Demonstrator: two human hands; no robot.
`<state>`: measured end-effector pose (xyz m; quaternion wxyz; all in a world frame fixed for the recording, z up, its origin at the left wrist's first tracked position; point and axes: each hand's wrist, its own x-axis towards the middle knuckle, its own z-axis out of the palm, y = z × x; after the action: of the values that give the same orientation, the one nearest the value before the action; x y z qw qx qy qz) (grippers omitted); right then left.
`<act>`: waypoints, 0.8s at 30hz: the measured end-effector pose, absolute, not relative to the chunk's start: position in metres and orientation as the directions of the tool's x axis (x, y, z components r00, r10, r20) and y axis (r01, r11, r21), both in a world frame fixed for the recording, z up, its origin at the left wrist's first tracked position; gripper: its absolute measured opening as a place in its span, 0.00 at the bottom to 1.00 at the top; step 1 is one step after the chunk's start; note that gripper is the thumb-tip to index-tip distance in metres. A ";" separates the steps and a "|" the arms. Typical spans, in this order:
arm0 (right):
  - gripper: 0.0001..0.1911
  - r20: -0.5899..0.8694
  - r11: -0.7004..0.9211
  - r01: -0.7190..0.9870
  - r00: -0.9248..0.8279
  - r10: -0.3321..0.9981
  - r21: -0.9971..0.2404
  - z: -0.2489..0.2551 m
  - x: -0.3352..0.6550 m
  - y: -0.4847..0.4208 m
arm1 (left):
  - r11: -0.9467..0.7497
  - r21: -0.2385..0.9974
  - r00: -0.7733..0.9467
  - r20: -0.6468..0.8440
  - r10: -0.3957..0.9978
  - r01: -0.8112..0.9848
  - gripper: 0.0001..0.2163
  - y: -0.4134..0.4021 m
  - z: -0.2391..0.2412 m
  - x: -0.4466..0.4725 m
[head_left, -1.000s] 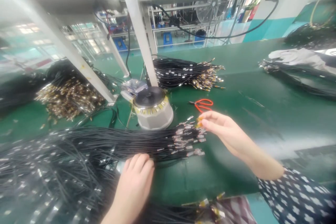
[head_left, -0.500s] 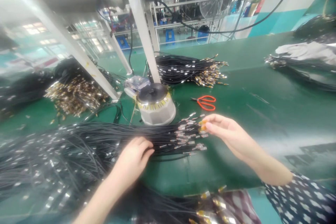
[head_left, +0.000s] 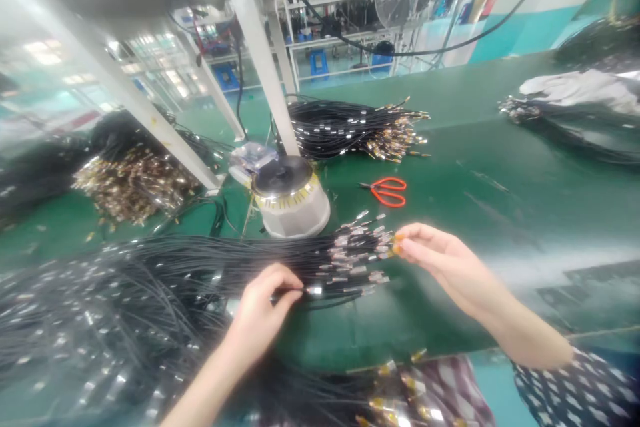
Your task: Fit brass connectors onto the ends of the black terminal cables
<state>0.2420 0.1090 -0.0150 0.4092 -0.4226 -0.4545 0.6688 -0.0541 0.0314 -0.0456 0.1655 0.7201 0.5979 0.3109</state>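
A thick bundle of thin black cables (head_left: pixel 200 267) with small metal ends lies across the green bench in front of me. My left hand (head_left: pixel 263 313) is closed in a pinch on one cable near its silver ferrule, at the near side of the bundle. My right hand (head_left: pixel 440 263) reaches in from the right, fingers drawn together at the cluster of metal cable tips (head_left: pixel 357 257); what they grip is too small to make out.
A round white-and-black device (head_left: pixel 290 197) stands just behind the bundle. Orange scissors (head_left: pixel 387 190) lie to its right. More cable bundles lie farther back (head_left: pixel 350 130), with gold-tipped ones at left (head_left: pixel 130 183) and another pile at far right (head_left: pixel 575 113). Slanted frame posts (head_left: pixel 260 47) rise from the bench.
My left hand went from resting flat on the bundle to pinching a single cable near its ferrule. My right hand stayed at the cable tips, shifting slightly.
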 end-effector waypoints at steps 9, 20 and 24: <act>0.11 -0.183 -0.250 -0.177 -0.326 0.927 -0.952 -0.018 0.237 0.106 | -0.325 0.628 0.158 0.307 0.938 0.707 0.06 0.039 -0.052 0.005; 0.12 -0.181 -0.237 -0.175 -0.287 0.941 -0.956 -0.017 0.242 0.106 | -0.225 0.277 0.205 0.100 0.974 0.934 0.15 0.018 -0.037 -0.026; 0.13 -0.201 -0.271 -0.202 -0.312 0.929 -0.941 -0.020 0.236 0.104 | -0.275 0.064 0.282 -0.135 0.950 0.959 0.12 0.018 -0.023 -0.029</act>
<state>0.2361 0.1043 -0.0204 0.4151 -0.4145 -0.4381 0.6811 -0.0288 0.0178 -0.0230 0.0663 0.7978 0.5982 -0.0349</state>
